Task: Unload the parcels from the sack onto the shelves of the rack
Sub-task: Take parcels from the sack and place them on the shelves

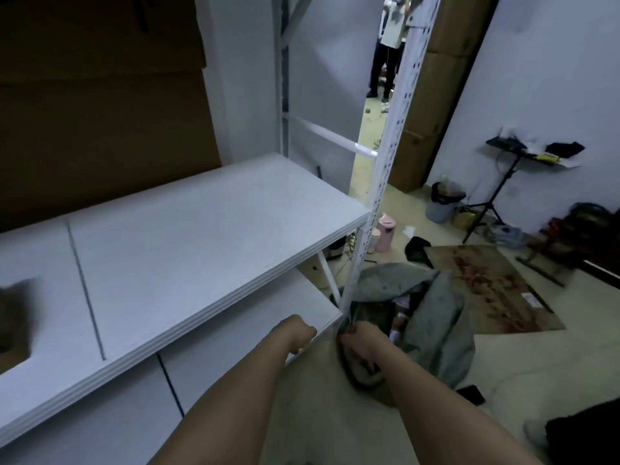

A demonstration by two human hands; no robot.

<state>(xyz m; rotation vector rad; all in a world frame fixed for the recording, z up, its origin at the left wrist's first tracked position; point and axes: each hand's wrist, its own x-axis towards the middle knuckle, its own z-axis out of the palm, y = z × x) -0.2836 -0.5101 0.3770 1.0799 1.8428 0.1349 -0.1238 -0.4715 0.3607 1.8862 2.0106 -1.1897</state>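
Note:
A grey-green sack (432,317) lies slumped on the floor to the right of the white rack (188,236), its mouth open with parcels dimly visible inside. My right hand (360,340) grips a dark parcel (364,372) at the sack's mouth, just beside the rack's front upright. My left hand (298,333) is curled into a loose fist over the front edge of the lower shelf (268,317) and holds nothing that I can see. A dark, blurred parcel (15,313) sits at the far left of the upper shelf.
Large cardboard boxes (100,95) stand behind the rack. A pink bottle (385,231), a flat cardboard sheet (496,286), a bin (443,201) and a tripod stand (503,182) crowd the floor to the right. A person (387,45) stands in the doorway beyond.

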